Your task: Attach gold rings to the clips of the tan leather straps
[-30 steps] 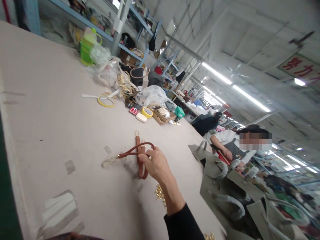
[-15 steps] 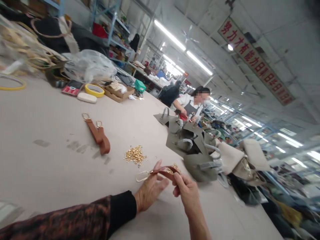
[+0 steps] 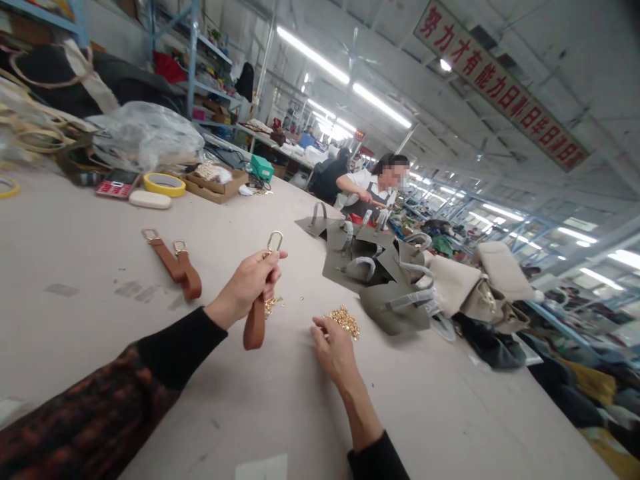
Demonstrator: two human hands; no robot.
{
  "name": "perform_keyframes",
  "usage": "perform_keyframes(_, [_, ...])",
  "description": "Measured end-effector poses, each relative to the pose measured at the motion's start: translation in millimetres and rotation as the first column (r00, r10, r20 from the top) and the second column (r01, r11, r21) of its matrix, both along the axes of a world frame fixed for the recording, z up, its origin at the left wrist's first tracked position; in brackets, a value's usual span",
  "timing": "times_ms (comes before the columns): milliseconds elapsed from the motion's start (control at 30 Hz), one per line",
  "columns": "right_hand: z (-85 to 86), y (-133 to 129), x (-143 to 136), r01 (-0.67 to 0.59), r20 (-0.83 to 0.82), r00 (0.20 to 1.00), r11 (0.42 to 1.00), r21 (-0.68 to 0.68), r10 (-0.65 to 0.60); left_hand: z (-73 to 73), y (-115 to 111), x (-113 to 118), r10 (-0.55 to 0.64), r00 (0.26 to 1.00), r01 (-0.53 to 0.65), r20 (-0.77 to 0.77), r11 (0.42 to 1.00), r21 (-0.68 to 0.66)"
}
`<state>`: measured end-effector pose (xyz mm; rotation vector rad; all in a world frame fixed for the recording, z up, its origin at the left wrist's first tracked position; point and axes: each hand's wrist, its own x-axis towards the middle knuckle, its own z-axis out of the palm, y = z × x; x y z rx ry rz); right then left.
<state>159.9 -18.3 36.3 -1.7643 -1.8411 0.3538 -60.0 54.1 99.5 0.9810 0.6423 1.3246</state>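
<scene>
Above the pale worktable, the left hand grips a folded brown leather strap, fist closed around it; its gold metal clasp sticks up above the fist, the leather hanging below. Just right, the right hand rests fingertips on a pile of small gold fittings, grip loose.

Three brown straps, two heaps of gold fittings, one tape roll.
</scene>
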Motion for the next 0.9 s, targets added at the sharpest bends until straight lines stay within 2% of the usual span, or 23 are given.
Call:
perform_keyframes(100, [-11.3, 40, -9, -0.028, 0.141, 0.99, 0.999, 0.026, 0.024, -9.3, 5, 0, -0.031, 0.999, 0.029, -0.007, 0.985, -0.167])
perform_keyframes(200, [-18.3, 70, -17, -0.08, 0.293, 0.954, 0.995, 0.054, 0.061, -24.0, 4, 7, -0.082, 0.997, 0.078, -0.007, 0.972, -0.223])
perform_keyframes(300, [-20.7, 85, -21, -0.137, 0.419, 0.902, 0.989, 0.052, 0.103, -36.9, 0, 11, -0.142, 0.989, 0.134, -0.027, 0.972, -0.194])
perform_keyframes(367, [-21.2, 90, -21, -0.141, 0.469, 0.877, 0.989, 0.045, 0.104, -44.1, -3, 11, -0.186, 0.976, 0.172, -0.112, 0.978, -0.121])
perform_keyframes(433, [-21.6, 94, -20, -0.116, 0.484, 0.872, 0.992, 0.05, 0.077, -49.9, -6, 12, -0.223, 0.949, 0.215, -0.224, 0.975, -0.062])
perform_keyframes(500, [-21.2, 95, -19, -0.088, 0.455, 0.889, 0.994, 0.065, 0.049, -53.7, -11, 15, -0.259, 0.927, 0.253, -0.27, 0.966, -0.06])
perform_keyframes(600, [-18.0, 94, -16, -0.054, 0.294, 0.955, 0.994, 0.091, 0.025, -55.4, -18, 22, -0.291, 0.931, 0.269, -0.218, 0.955, -0.127])
perform_keyframes(700, [-13.3, 88, -7, 0.011, -0.027, 1.0, 0.997, 0.077, -0.009, -55.6, -20, 27, -0.28, 0.928, 0.237, -0.246, 0.952, -0.191])
perform_keyframes(767, [-10.1, 79, -1, 0.04, -0.273, 0.962, 0.999, 0.034, -0.029, -55.1, -21, 27, -0.285, 0.907, 0.232, -0.31, 0.952, -0.197])
perform_keyframes(900, [-2.9, 49, 5, 0.022, -0.636, 0.771, 0.999, -0.035, -0.039, -52.2, -23, 25, -0.352, 0.869, 0.312, -0.347, 0.935, -0.167])
